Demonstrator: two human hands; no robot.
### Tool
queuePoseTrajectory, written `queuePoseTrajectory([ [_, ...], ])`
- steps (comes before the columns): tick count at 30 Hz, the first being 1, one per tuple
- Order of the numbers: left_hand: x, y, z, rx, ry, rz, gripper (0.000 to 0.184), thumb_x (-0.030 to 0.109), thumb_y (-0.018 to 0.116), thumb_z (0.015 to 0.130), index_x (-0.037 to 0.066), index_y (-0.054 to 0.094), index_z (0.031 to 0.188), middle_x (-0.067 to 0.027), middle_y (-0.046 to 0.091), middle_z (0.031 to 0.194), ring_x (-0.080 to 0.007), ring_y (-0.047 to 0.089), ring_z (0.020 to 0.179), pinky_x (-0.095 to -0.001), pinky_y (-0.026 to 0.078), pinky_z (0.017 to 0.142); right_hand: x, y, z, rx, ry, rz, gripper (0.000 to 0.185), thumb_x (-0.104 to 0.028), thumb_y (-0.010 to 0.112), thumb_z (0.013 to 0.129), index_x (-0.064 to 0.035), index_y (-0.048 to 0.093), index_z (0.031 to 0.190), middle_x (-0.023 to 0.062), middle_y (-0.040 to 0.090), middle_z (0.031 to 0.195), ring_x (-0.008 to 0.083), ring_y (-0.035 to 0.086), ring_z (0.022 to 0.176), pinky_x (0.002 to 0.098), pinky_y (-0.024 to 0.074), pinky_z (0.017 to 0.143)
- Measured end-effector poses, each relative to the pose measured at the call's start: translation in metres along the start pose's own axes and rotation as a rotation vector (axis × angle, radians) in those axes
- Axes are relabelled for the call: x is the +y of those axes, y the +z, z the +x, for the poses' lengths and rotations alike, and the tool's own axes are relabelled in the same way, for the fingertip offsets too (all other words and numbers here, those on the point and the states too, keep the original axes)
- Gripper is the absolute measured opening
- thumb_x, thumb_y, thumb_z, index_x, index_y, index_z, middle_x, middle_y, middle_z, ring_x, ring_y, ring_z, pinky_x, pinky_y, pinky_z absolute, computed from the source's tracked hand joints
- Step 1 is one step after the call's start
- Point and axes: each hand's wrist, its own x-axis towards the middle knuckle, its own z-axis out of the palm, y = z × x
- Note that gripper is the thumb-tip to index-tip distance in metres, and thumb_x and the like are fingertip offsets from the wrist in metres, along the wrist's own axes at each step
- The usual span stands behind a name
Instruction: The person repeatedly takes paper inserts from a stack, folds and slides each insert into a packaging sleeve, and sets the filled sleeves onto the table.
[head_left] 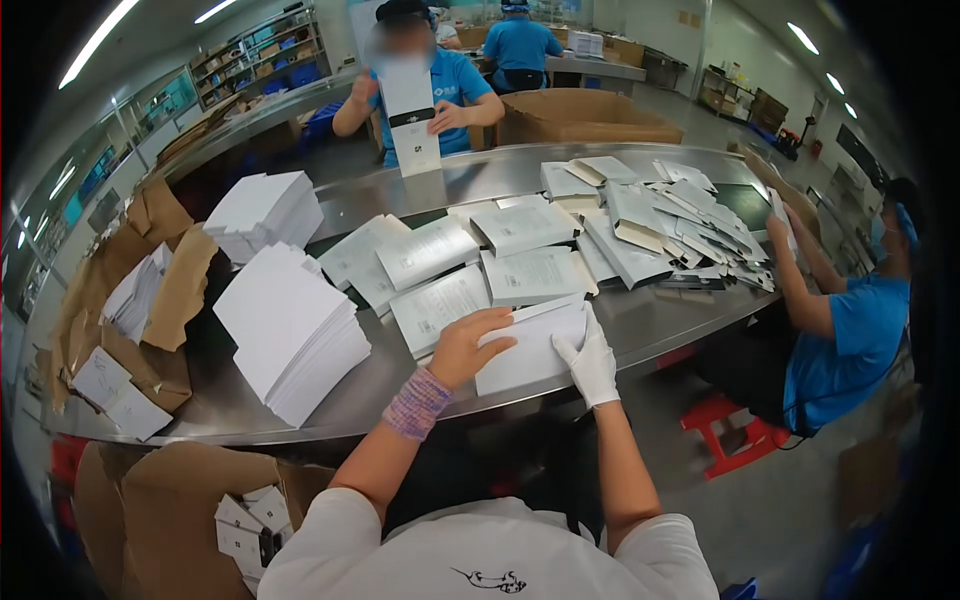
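Observation:
A folded white carton (535,350) lies at the table's near edge, partly raised along its top flap. My left hand (468,347), bare with a knitted wrist cover, grips its left side, thumb on the face. My right hand (592,362), in a white glove, holds the right side with the thumb across the front. Just beyond the hands, several white cartons with printed faces (530,272) lie in overlapping rows. To the left stands a tall stack of flat white carton blanks (290,330).
A second blank stack (263,215) stands behind the first. Flat pieces heap up at the right (700,230). Torn brown cardboard boxes (180,290) line the left; another carton box (170,510) sits below. Co-workers in blue sit across (465,90) and at right (835,340), beside a red stool (725,430).

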Motion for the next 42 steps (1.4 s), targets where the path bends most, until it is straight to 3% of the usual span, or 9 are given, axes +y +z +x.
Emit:
queuePoseTrajectory([
  [8,0.016,-0.039,-0.003,0.147,-0.302,-0.520,0.015,0.011,0.068,0.090,0.000,0.065,0.099,-0.0113,0.070,0.111,-0.0166,0.067,0.093,-0.0295,0.055,0.081,-0.007,-0.045,-0.003,-0.317,0.195,1.185,0.054,-0.023,0.057,0.096,0.0053,0.043,0.140,0.0113,0.063,0.119,0.0169,0.057,0.113,0.0295,0.0476,0.091],
  [10,0.021,-0.038,-0.010,0.102,-0.472,-0.826,0.009,0.010,0.065,0.093,0.003,0.063,0.097,-0.0073,0.069,0.100,-0.0112,0.064,0.088,-0.0261,0.055,0.076,-0.002,-0.039,-0.004,-0.229,-0.105,0.831,0.053,-0.026,0.054,0.097,0.0050,0.045,0.138,0.0120,0.063,0.115,0.0165,0.059,0.110,0.0287,0.0489,0.085],
  [14,0.035,0.022,-0.046,-0.109,-0.715,-1.059,0.010,0.015,0.059,0.097,0.006,0.064,0.100,0.0029,0.063,0.088,-0.0037,0.057,0.075,-0.0222,0.050,0.068,0.040,0.018,-0.024,-0.273,0.439,1.615,0.040,-0.030,0.048,0.099,0.0005,0.056,0.123,0.0114,0.063,0.113,0.0223,0.061,0.099,0.0365,0.0523,0.082],
  [16,0.044,0.051,-0.063,-0.122,-0.955,-1.446,0.027,0.016,0.058,0.098,0.003,0.061,0.122,-0.0040,0.067,0.105,-0.0105,0.065,0.090,-0.0266,0.055,0.079,-0.021,-0.011,-0.028,-0.643,-0.477,1.227,0.038,-0.029,0.061,0.092,-0.0006,0.057,0.116,0.0110,0.062,0.110,0.0229,0.060,0.099,0.0336,0.0478,0.092],
  [18,0.025,0.053,-0.069,-0.277,-0.813,-1.514,0.031,0.015,0.056,0.099,0.000,0.058,0.126,-0.0070,0.068,0.110,-0.0140,0.067,0.097,-0.0284,0.056,0.084,-0.015,-0.005,-0.032,-0.685,-0.355,1.326,0.042,-0.025,0.068,0.087,-0.0007,0.054,0.119,0.0097,0.062,0.108,0.0222,0.060,0.099,0.0340,0.0475,0.090],
  [25,-0.024,-0.031,0.011,0.128,-0.002,0.385,0.034,0.021,0.072,0.082,0.002,0.065,0.110,-0.0163,0.065,0.112,-0.0370,0.060,0.106,-0.0406,0.047,0.095,0.001,-0.025,-0.070,-0.108,0.228,1.456,0.039,-0.018,0.074,0.085,-0.0023,0.054,0.114,0.0013,0.056,0.096,0.0128,0.055,0.086,0.0282,0.0470,0.075],
  [29,-0.115,-0.069,0.054,0.206,-0.584,0.875,0.076,0.044,0.074,0.079,0.006,0.045,0.138,-0.0212,0.042,0.144,-0.0424,0.038,0.132,-0.0496,0.033,0.110,0.026,-0.021,-0.089,-0.066,0.319,1.343,0.036,-0.020,0.075,0.085,-0.0036,0.057,0.111,-0.0014,0.056,0.092,0.0094,0.053,0.079,0.0247,0.0438,0.067],
  [34,-0.146,-0.074,0.074,-0.278,-0.577,1.070,0.085,0.044,0.073,0.078,0.011,0.034,0.146,-0.0196,0.031,0.151,-0.0412,0.028,0.140,-0.0619,0.025,0.111,0.028,-0.019,-0.091,-0.094,0.301,1.230,0.022,-0.028,0.065,0.093,-0.0091,0.055,0.096,-0.0039,0.046,0.076,0.0060,0.042,0.062,0.0212,0.0349,0.052],
  [42,-0.180,-0.088,0.080,-0.289,-0.327,1.094,0.056,0.025,0.070,0.078,0.004,0.051,0.126,-0.0154,0.058,0.124,-0.0337,0.059,0.112,-0.0511,0.046,0.094,0.017,-0.009,-0.076,-0.057,0.262,1.412,0.043,-0.024,0.068,0.092,-0.0001,0.053,0.124,0.0072,0.059,0.119,0.0206,0.056,0.112,0.0371,0.0456,0.098],
])
